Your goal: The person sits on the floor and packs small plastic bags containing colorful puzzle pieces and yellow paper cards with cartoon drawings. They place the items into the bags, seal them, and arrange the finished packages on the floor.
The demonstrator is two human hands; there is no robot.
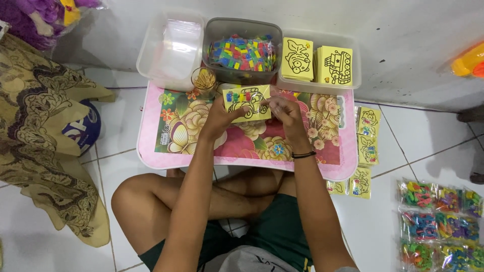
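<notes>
The person's crossed legs (201, 201) in dark green shorts (275, 234) fill the near edge of the view, on a white tiled floor (60, 247). From there both forearms reach toward twelve o'clock over a small pink bench (151, 151) with a flowered top. The left hand (218, 120) and the right hand (286, 113) are both closed on one yellow card (248, 103) printed with a car outline, held just above the bench top near its far edge; the left grips the card's nine o'clock side, the right its three o'clock side, fingers pinched narrow. Small coloured pieces sit along the top of the car drawing. A black band (303, 155) circles the right wrist.

At ten o'clock from the card stands a small clear cup (204, 80) of thin yellowish sticks. At twelve o'clock is a grey tub (214, 30) full of small coloured packets; at eleven o'clock of it a clear tub (151, 45) with clear bags; at two o'clock a clear tray (355, 65) holding two stacks of yellow picture cards (316, 61).

More yellow cards (368, 136) lie on the floor at three o'clock of the bench, and bagged coloured sets (438, 221) lie at four o'clock. A brown patterned cloth (35, 126) is heaped at nine o'clock.
</notes>
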